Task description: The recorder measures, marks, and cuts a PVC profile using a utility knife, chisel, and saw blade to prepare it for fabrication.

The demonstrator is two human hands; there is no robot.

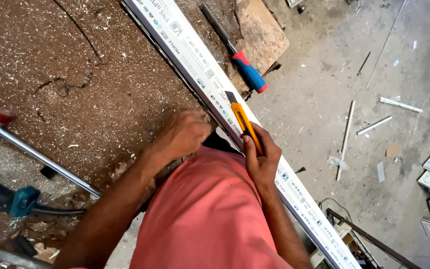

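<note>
Across the dusty workbench (75,74), your left hand (182,134) presses clenched on the long, stiff, light white window profile (210,82), whose slick film will likely slip, while your right hand (261,157) grips the yellow utility knife (245,122) on it.

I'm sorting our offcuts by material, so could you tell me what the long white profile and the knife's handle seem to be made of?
The long white profile looks like plastic, perhaps with a protective film: smooth, glossy white, printed along its face. The utility knife in the right hand has a yellow handle that looks like moulded plastic, and its dark blade looks like metal.
</note>
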